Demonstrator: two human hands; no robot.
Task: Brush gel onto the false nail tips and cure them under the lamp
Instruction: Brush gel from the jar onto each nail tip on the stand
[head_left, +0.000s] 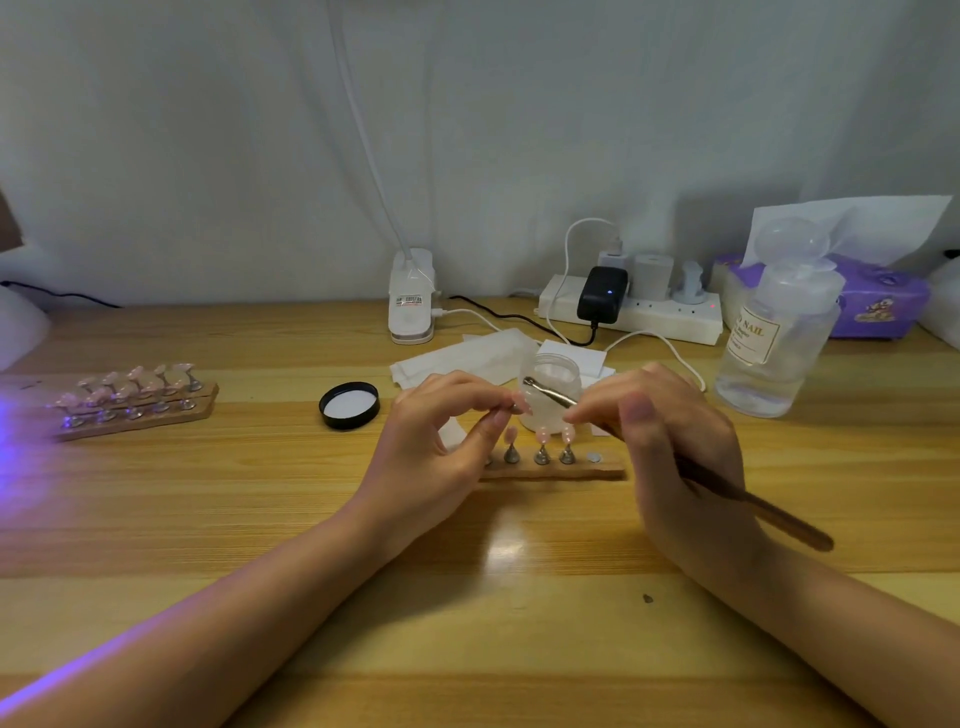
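- The right hand (670, 436) pinches a long brush (753, 501) like a pen, its handle trailing toward the near right and its metal ferrule pointing at the tip in the other hand; this grip probably gives fine control for laying gel.
- The left hand (441, 436) pinches 1 small stand with a false nail tip (519, 404) between thumb and fingertips, lifted just above the strip, likely to bring it up to the brush.
- Beneath the hands a wooden strip (556, 470) carries 3 more pink tips on metal stands, plus 1 bare magnet at its right end.
- Just behind, an open frosted jar (550, 395) holds pale gel; its black lid (349, 405) lies upturned to the left.
- Far left, a second rack (135, 405) of tips sits in violet light, apparently beside the curing lamp.
- Far right, a pump bottle (774, 338) is partly filled with clear liquid.
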